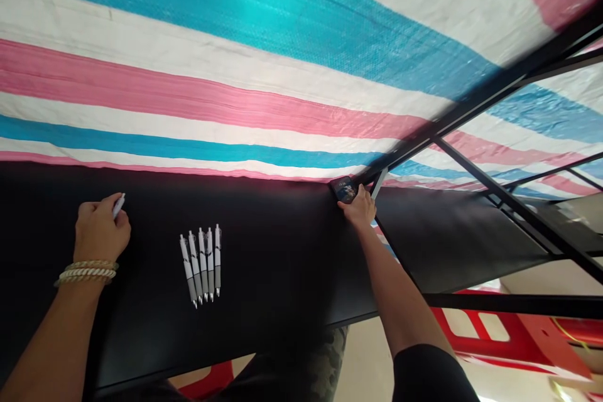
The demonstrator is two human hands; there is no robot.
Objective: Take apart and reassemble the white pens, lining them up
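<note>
Left hand [100, 229] at 8 o'clock clamping white pen [119, 205]; right hand [360, 208] at 4 o'clock gripping phone [345, 190] at black table [282, 251] edge; pen row [200, 264] lying at 7 o'clock.

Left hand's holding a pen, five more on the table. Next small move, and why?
Probably lay the white pen from the left hand beside the row of pens: it matches them and lies close by, while the right hand holds the phone.
</note>
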